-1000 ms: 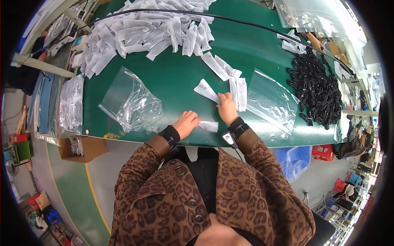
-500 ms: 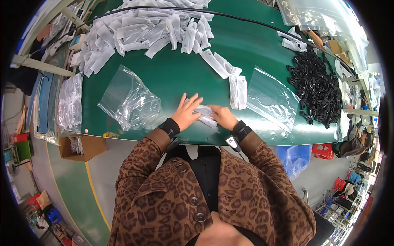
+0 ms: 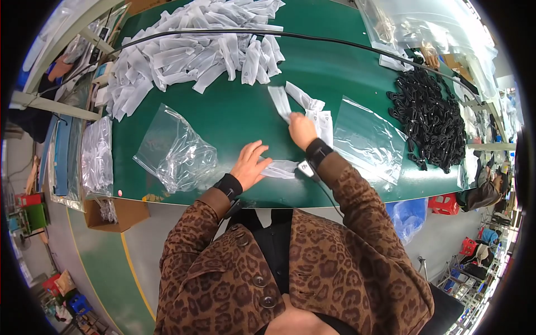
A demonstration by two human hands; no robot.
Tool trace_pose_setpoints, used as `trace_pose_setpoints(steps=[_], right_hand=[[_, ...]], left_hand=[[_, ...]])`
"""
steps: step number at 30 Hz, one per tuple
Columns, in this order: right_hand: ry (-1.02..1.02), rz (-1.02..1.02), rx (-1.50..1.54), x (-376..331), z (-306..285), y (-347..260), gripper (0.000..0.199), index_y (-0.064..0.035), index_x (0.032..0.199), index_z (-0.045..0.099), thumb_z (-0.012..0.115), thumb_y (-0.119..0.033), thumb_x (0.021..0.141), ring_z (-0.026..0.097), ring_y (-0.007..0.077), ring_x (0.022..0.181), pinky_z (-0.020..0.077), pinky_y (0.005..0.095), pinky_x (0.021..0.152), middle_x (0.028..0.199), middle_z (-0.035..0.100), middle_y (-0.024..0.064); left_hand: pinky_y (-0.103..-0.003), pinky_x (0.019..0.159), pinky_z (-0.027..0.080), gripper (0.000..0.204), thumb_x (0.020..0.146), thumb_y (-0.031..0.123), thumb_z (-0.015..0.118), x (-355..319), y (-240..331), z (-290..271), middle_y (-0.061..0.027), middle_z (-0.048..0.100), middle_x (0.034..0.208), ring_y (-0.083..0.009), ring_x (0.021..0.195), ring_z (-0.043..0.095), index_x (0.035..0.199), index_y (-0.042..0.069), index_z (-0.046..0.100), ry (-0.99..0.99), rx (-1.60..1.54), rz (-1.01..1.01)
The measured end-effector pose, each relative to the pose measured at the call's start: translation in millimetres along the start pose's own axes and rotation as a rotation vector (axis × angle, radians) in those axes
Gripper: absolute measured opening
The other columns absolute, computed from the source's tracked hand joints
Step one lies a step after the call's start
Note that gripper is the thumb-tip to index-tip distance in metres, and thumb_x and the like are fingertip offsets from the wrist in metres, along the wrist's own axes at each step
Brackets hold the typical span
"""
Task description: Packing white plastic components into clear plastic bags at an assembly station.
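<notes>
- Resting flat and open, left hand (image 3: 251, 163) pins a white packet (image 3: 281, 168) at the worktop (image 3: 234, 114) near edge; it could be nudged off.
- Right hand (image 3: 302, 129) is laid on small packet stack (image 3: 318, 120), grip hidden; neighbours may be dragged askew.

A crumpled clear bag (image 3: 176, 152) lies left, black cables (image 3: 430, 118) heaped right, on the green table (image 3: 234, 109).

A small white packet (image 3: 281, 168) lay flat on the green table, at about five o'clock of the crumpled clear bag, its left end pinned under a hand. Up at one o'clock from it, a second white packet (image 3: 279, 103), long and narrow, slanted slightly, lay at the near edge of a short row of like packets (image 3: 319, 114), fingertips touching it.
</notes>
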State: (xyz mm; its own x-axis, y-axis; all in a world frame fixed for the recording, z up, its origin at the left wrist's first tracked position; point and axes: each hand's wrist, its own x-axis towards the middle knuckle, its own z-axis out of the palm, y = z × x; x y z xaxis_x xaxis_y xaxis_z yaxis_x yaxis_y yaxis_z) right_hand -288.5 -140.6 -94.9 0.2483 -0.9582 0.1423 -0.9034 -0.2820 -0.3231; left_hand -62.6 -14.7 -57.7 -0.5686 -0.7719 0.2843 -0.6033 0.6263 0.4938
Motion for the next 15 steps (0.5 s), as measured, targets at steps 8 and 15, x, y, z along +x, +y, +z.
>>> trace_pose_setpoints(steps=[8, 15], right_hand=[[-0.408, -0.160, 0.443, -73, -34, -14, 0.016, -0.0051, 0.087, 0.068, 0.054, -0.006, 0.077, 0.062, 0.0414, 0.075, 0.0510, 0.0476, 0.069, 0.081, 0.065, 0.0216], [0.309, 0.098, -0.069, 22, -58, 17, 0.021, -0.0050, 0.096, 0.067, 0.066, -0.018, 0.080, 0.064, 0.0356, 0.088, 0.0510, 0.0416, 0.078, 0.087, 0.066, 0.0194]], left_hand=[[-0.060, 0.112, 0.020, 0.058, 0.064, 0.024, 0.081, 11, -13, -13, -0.0119, 0.045, 0.134, -0.0308, 0.131, 0.037, 0.118, 0.014, 0.061, -0.166, 0.126, 0.129], [-0.058, 0.112, 0.022, 0.070, 0.064, 0.024, 0.082, -7, -14, 17, -0.0081, 0.046, 0.134, -0.0268, 0.126, 0.042, 0.127, 0.015, 0.054, -0.224, 0.125, -0.003]])
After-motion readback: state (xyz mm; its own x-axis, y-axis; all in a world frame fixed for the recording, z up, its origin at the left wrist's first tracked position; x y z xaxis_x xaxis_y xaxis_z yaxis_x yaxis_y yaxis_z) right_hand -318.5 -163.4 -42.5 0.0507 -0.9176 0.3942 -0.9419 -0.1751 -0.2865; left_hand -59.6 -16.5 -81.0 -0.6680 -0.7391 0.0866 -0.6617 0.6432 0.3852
